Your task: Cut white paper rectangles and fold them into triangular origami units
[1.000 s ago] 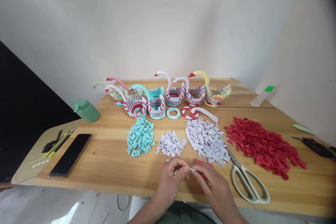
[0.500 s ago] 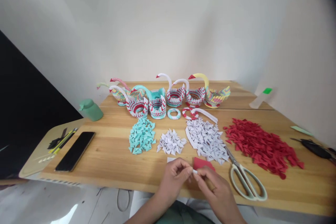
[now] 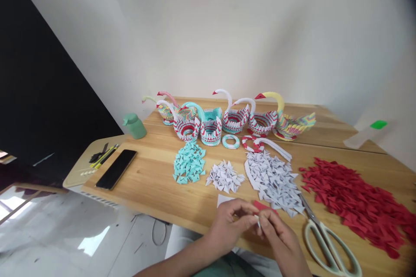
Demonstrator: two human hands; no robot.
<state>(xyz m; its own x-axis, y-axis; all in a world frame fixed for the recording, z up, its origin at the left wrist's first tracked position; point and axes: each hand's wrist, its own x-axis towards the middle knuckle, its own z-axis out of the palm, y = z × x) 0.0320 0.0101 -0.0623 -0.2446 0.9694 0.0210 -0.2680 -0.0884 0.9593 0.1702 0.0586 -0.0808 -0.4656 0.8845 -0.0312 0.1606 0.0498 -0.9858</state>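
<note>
A small piece of white paper (image 3: pixel 258 221) is pinched between my two hands at the table's front edge. My left hand (image 3: pixel 232 225) is closed on it with thumb and finger, and my right hand (image 3: pixel 277 236) grips its other side. Partly hidden behind my hands lie a white paper sheet (image 3: pixel 224 199) and a red paper sheet (image 3: pixel 262 206). Just beyond is a small heap of folded white paper triangles (image 3: pixel 225 176). A larger heap of white triangles (image 3: pixel 273 179) lies to its right.
Turquoise triangles (image 3: pixel 189 162) and red triangles (image 3: pixel 357 203) lie in heaps. Scissors (image 3: pixel 328 242) rest at right. Folded-paper swans (image 3: pixel 211 132) stand behind a turquoise-white ring (image 3: pixel 231 141) and a red-white ring (image 3: pixel 248 143). A phone (image 3: pixel 117 169) and green bottle (image 3: pixel 134 126) are at left.
The view has swung left, so everything on the table appears shifted right. My hands still hold the white paper piece, which now points more downward between my fingers.
</note>
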